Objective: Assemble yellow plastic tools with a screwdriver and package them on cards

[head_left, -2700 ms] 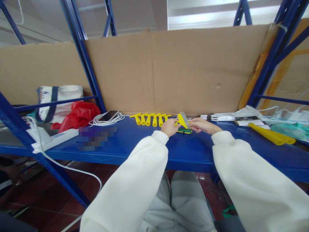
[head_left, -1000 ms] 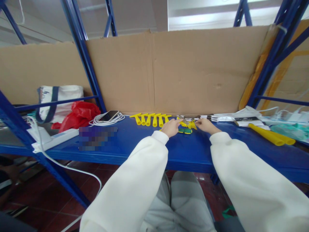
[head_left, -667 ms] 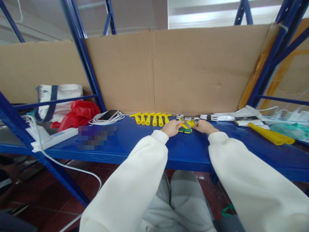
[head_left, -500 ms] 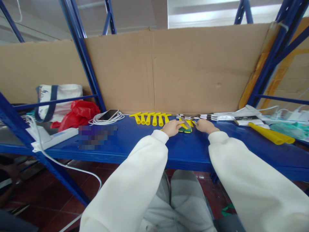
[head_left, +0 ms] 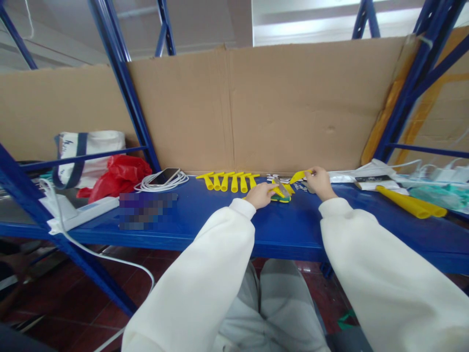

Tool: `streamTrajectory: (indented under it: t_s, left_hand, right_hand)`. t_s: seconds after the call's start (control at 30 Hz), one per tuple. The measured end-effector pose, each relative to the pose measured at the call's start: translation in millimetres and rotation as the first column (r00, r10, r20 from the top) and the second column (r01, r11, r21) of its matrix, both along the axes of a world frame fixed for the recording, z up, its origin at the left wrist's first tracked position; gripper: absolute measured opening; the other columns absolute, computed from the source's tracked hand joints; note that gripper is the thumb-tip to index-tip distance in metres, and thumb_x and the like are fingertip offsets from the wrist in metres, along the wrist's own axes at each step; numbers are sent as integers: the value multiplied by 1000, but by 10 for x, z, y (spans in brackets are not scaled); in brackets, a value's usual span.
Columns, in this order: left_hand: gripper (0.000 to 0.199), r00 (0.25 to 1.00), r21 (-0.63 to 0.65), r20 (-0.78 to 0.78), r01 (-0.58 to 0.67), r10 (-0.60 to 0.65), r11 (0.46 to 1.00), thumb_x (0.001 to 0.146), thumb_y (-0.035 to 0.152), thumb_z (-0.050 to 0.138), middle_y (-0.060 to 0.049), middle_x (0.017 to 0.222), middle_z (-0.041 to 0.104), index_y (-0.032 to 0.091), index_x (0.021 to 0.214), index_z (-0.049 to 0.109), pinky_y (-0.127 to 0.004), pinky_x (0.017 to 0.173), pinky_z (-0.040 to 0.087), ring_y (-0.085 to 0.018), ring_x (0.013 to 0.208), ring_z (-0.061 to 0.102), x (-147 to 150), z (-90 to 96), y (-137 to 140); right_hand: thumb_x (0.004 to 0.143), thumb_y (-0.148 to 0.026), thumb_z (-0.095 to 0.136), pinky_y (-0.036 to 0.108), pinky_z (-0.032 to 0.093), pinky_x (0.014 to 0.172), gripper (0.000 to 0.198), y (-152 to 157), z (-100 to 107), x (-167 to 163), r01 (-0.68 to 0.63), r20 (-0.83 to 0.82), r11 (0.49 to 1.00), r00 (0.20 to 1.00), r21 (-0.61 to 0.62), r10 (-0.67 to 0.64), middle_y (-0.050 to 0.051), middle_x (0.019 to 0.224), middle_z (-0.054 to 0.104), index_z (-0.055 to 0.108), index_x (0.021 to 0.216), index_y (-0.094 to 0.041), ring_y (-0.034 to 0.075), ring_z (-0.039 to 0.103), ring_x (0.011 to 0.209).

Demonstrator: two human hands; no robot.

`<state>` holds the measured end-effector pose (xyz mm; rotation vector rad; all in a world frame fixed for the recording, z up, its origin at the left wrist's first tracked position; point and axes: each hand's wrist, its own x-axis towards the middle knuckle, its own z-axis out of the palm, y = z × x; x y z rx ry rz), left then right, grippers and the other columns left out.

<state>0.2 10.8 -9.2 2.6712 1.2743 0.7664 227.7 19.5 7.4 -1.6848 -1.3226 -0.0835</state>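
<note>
Over the blue shelf (head_left: pixel 216 215), my left hand (head_left: pixel 259 195) is closed, its fingers pinching a small yellow piece. Against its fingertips is a flat grey blade-like piece (head_left: pixel 281 187); I cannot tell whether the two are joined. Just under them lies a green-and-yellow object (head_left: pixel 280 199). To the right, my right hand (head_left: pixel 319 183) pinches a yellow strip (head_left: pixel 299 176), which points left toward the other hand. More yellow material (head_left: pixel 289 189) lies between the hands. Left of my hands stands a row of several yellow tubes (head_left: pixel 234 182) with crosswise tops.
Two longer yellow tubes (head_left: pixel 410 203) lie at the right, near white packets (head_left: pixel 381 181). A phone (head_left: pixel 165 176) rests on a coiled white cable (head_left: pixel 146 183) at the left, beside a red plastic bag (head_left: pixel 122 176). Cardboard (head_left: pixel 293 102) walls the back; blue posts (head_left: pixel 126 93) frame the shelf.
My right hand has moved slightly up and to the right, and a yellow strip now shows in its fingers, raised off the shelf. My left hand has stayed almost in place.
</note>
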Motion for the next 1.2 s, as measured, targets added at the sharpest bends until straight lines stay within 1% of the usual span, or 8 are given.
streamTrajectory:
  t_s: [0.1, 0.23, 0.4, 0.57, 0.77, 1.0, 1.1, 1.2]
  left_hand:
    - [43, 1000, 2, 15, 8, -8, 1000, 94, 20, 54, -11, 131, 67, 20, 137, 61, -36, 105, 47, -25, 122, 61, 1, -8, 15]
    - [44, 999, -1, 19, 29, -29, 1000, 93, 19, 55, -11, 134, 65, 18, 137, 60, -36, 108, 45, -24, 126, 59, 4, -1, 17]
    - [44, 999, -13, 32, 25, -25, 1000, 93, 19, 55, -13, 135, 64, 17, 137, 60, -37, 109, 44, -25, 128, 58, 6, 7, 3]
    - [50, 998, -16, 59, 18, -17, 1000, 93, 19, 56, -15, 140, 60, 15, 143, 53, -37, 111, 42, -25, 131, 56, 8, -14, 13]
    - [64, 999, -24, 50, 11, -9, 1000, 92, 20, 60, -17, 132, 65, 15, 151, 38, -39, 105, 47, -26, 124, 61, 22, -18, 17]
    - [66, 999, -44, 24, -31, 32, 999, 91, 21, 60, -16, 126, 67, 15, 152, 36, -39, 103, 48, -26, 120, 63, 35, 31, -51]
    - [67, 999, -42, 5, -32, 32, 999, 92, 22, 60, -16, 126, 67, 15, 153, 35, -37, 102, 48, -25, 119, 63, 33, 38, -57]
    - [66, 999, -37, -7, -33, 33, 999, 92, 23, 58, -15, 127, 67, 15, 154, 34, -37, 101, 48, -25, 118, 63, 30, 37, -53]
  right_hand:
    - [87, -21, 52, 34, 54, 69, 15, -5, 5, -71, -86, -361, 995, 927, 54, 99, 12, 86, 70, 63, 94, -14, 22, 69, 74]
    - [91, -19, 46, 28, 50, 51, 10, -90, 12, -186, -227, -692, 970, 688, 85, 221, 3, 69, 63, 56, 94, -19, 17, 63, 52]
    - [89, -13, 45, 26, 48, 48, 13, -135, 52, -203, -318, -850, 948, 501, -5, 163, 2, 57, 58, 54, 81, -17, 14, 57, 45]
    - [79, -2, 55, 23, 50, 52, 18, -101, 63, -188, -479, -882, 878, 402, 25, 244, 2, 54, 59, 56, 68, -16, 12, 56, 48]
    - [75, -9, 71, 22, 50, 56, 9, -116, 47, -270, -576, -782, 807, 443, 126, 439, 4, 62, 66, 65, 71, -15, 12, 60, 57]
    - [59, -40, 85, 22, 37, 50, 30, -147, 16, -379, -561, -517, 828, 703, 18, 488, 1, 59, 63, 68, 60, -16, 10, 49, 55]
    - [51, -52, 85, 24, 36, 51, 41, -175, 11, -426, -579, -447, 814, 740, -44, 503, 1, 56, 61, 65, 55, -16, 10, 47, 55]
    - [49, -55, 85, 25, 36, 53, 43, -187, -6, -473, -550, -413, 833, 772, -55, 482, 1, 56, 62, 64, 54, -17, 11, 47, 56]
